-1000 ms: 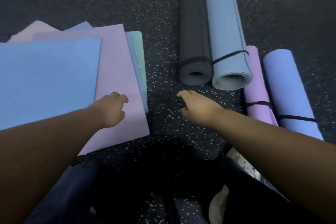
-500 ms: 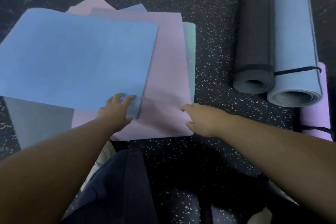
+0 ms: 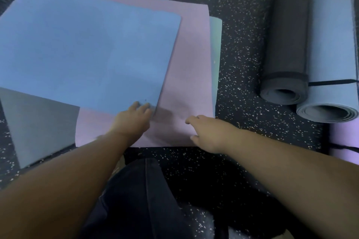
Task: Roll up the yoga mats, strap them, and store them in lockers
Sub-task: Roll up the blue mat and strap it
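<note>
Several flat yoga mats lie stacked on the floor. A blue mat is on top, over a pink mat, a grey mat and a green mat. My left hand rests with its fingertips on the blue mat's near right corner. My right hand lies on the pink mat's near right corner, fingers loosely bent. At the right lie rolled, strapped mats: a dark grey roll, a light blue roll and a purple roll.
The floor is dark speckled rubber. My knee in dark trousers is below the hands. A strip of pale floor shows at the top right corner.
My view swung left, so the flat stack now fills the frame. Both hands moved onto the mats: the left to the blue corner, the right from the bare floor to the pink corner.
</note>
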A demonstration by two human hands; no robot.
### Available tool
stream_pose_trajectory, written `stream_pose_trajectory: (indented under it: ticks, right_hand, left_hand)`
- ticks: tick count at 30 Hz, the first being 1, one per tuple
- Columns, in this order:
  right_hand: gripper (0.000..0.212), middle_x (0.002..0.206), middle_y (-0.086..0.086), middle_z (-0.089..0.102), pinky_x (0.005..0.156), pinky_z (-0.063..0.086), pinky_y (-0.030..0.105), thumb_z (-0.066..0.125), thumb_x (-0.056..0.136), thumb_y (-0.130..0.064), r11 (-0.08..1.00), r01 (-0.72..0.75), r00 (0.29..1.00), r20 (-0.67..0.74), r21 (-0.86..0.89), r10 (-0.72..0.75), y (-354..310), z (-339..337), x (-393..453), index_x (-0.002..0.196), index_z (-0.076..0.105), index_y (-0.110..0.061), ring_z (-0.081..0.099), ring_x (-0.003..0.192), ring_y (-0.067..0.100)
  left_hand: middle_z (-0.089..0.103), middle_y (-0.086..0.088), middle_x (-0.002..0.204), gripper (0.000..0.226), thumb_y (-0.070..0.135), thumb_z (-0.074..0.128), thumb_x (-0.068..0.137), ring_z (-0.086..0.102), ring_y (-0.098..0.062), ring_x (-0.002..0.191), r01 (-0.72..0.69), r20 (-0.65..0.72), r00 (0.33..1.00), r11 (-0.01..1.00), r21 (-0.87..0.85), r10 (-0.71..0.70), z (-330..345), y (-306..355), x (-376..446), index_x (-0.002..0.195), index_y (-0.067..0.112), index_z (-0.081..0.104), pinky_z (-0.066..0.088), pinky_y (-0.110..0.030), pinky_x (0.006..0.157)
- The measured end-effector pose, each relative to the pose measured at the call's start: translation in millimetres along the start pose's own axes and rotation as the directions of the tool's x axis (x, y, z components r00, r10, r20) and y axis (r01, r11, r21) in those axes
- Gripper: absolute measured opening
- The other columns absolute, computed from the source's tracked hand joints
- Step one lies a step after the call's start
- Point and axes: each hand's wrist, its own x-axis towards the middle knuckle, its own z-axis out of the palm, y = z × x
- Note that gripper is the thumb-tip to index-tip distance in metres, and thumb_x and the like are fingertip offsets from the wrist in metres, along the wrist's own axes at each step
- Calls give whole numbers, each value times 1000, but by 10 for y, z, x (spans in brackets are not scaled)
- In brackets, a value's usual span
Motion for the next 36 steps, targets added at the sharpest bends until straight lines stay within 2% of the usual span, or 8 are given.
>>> stream_pose_trajectory:
  ticks: [4,9,16,22,24,28,32,36]
  right_hand:
    - [47,143,3,35,95,42,37,41,99,-27,1000,1,1000,-9,14,0,99,62,-49,144,29,-21,49,120,28]
    - [47,148,3,23,97,42,39,44,97,-23,998,37,980,-197,46,-27,244,86,-148,142,33,-22,44,124,26]
    - [53,157,-11,-22,117,10,36,43,97,-21,991,100,929,-347,-91,-126,513,36,-275,146,32,-37,-14,146,15]
    - [54,147,-15,-35,106,-16,29,43,97,-21,970,149,907,-365,-192,-211,586,60,-292,145,30,-44,-30,140,14]
    - [53,153,-10,-23,111,-7,35,52,92,-18,967,151,891,-394,-208,-224,599,93,-262,140,43,-38,-23,140,13]
    - [31,141,8,50,106,29,53,60,77,-15,962,132,805,-540,-239,-245,596,94,-232,106,70,-16,42,135,30]
    - [43,158,-7,13,118,13,36,43,99,-27,988,148,865,-479,-41,-149,637,51,-228,142,41,-23,17,145,15]
    - [31,156,-14,13,105,28,22,37,100,-33,983,142,880,-470,116,-72,646,-46,-227,122,56,-24,36,134,12]
  left_hand:
    - [57,-15,124,38,4,46,92,54,-35,112,192,-37,979,968,-160,-200,-22,44,-52,130,8,52,45,-44,81]
    - [57,-29,94,38,-7,38,70,56,-46,82,131,-354,896,923,-361,-266,-118,180,-76,102,-9,58,47,-49,71]
    - [53,-22,83,26,5,31,78,50,-33,77,-164,-532,844,916,-367,-62,-219,566,98,99,7,46,35,-40,71]
    - [55,-16,82,24,0,35,81,41,-24,80,-398,-652,740,889,-226,165,-266,863,113,99,12,44,35,-36,77]
    - [55,-13,85,19,2,34,87,45,-25,81,-482,-664,707,853,-202,243,-329,964,79,100,12,45,37,-38,77]
    - [53,-8,97,19,5,36,93,51,-27,86,-561,-673,663,813,-155,329,-421,1036,36,106,13,47,40,-38,80]
    - [44,2,113,29,12,52,92,50,-20,101,-491,-686,661,866,-91,302,-455,1006,47,120,16,44,34,-36,91]
    - [43,-2,121,42,15,61,85,46,-23,108,-261,-721,687,956,-131,88,-548,775,19,123,18,44,32,-39,89]
